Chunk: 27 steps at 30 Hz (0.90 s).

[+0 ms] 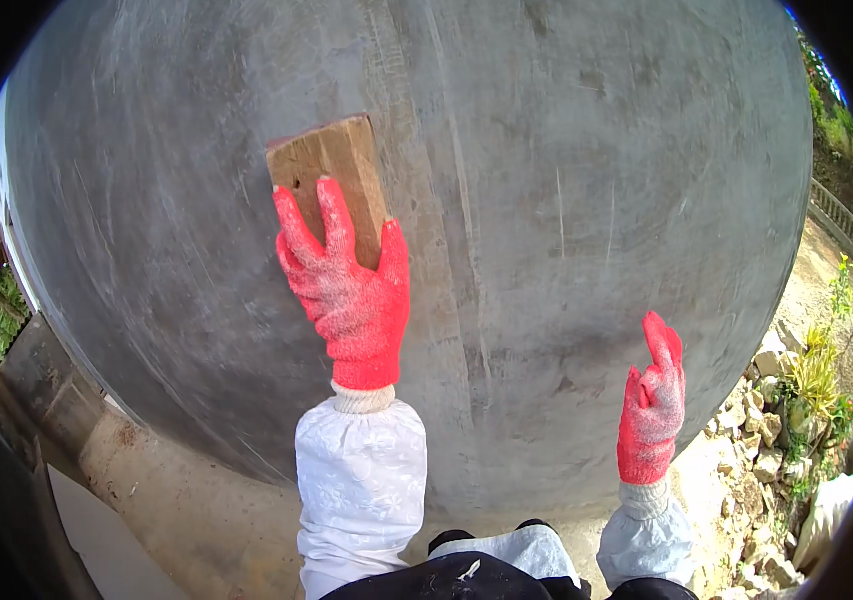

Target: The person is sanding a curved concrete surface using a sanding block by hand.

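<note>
The block (354,160) is held by the left hand (346,295): two fingers (336,215) are laid over its face, spread a little apart, and the thumb (393,245) is set along its right edge, well away from them. The other two are folded at the left side; whether wood is touched by them cannot be told. Only the lower part of the block is covered by the hand, and its upper end is left unsupported.

By the right hand (654,410) nothing is seen to be held. Its fingers are raised almost straight and kept close together; whether the wall (536,280) is touched by them cannot be told.

The block is set against the grey, rounded wall, left of its middle, and tilted slightly. With so few fingertips on it, it could be dropped if the glove's worn-looking fabric slid on the wood. Were it pressed harder at one end, an edge could be dug in and the wall scored; pale scratches (561,215) are already seen to the right. Knuckles could also be scraped if the block were tipped. Farther out, the rough stones (766,430) at the right could make footing poor if they were stepped on.
</note>
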Each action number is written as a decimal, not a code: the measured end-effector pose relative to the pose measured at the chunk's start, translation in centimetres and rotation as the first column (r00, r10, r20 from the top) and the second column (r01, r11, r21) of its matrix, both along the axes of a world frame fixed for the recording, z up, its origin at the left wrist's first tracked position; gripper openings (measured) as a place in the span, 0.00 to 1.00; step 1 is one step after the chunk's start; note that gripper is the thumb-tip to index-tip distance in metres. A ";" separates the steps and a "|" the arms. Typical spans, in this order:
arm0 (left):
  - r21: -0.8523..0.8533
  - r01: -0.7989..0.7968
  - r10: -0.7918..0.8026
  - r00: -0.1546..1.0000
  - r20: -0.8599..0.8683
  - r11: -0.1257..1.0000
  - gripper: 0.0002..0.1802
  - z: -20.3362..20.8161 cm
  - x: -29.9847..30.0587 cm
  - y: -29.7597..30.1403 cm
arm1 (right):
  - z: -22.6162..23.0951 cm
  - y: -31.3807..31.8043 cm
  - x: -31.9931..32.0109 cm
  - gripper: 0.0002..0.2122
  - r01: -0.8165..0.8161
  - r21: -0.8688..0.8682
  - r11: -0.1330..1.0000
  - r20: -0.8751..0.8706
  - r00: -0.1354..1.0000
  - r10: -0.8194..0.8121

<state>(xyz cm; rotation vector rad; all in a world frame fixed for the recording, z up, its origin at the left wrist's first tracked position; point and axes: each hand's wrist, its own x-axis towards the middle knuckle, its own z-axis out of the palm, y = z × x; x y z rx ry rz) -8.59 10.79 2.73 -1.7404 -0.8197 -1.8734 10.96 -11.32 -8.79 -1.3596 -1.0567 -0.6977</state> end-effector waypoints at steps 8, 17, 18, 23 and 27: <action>-0.176 0.040 -0.068 0.986 -0.153 0.984 0.48 -29.1 -1.5 -1.7 | -7.2 -2.9 -2.6 0.23 -0.269 -0.300 0.915 -0.477 0.873 0.101; -0.108 -0.007 0.003 0.999 -0.036 0.994 0.46 -10.8 0.3 -1.2 | -14.1 -5.2 -1.4 0.17 -0.517 0.143 0.844 -0.862 0.354 0.363; -0.115 -0.015 0.007 0.998 -0.068 0.993 0.47 -14.8 0.1 -1.2 | -14.2 -5.3 -2.0 0.15 -0.504 0.165 0.848 -0.873 0.325 0.363; -0.208 0.048 -0.081 0.985 -0.153 0.977 0.52 -29.9 -1.1 -1.6 | -13.3 -7.4 -3.5 0.05 -0.602 -0.184 0.777 -0.829 0.520 0.206; -0.124 0.009 -0.018 0.997 -0.069 0.992 0.48 -16.2 0.5 -1.1 | -12.5 -8.8 -2.7 0.07 -0.595 -0.200 0.778 -0.862 0.484 0.148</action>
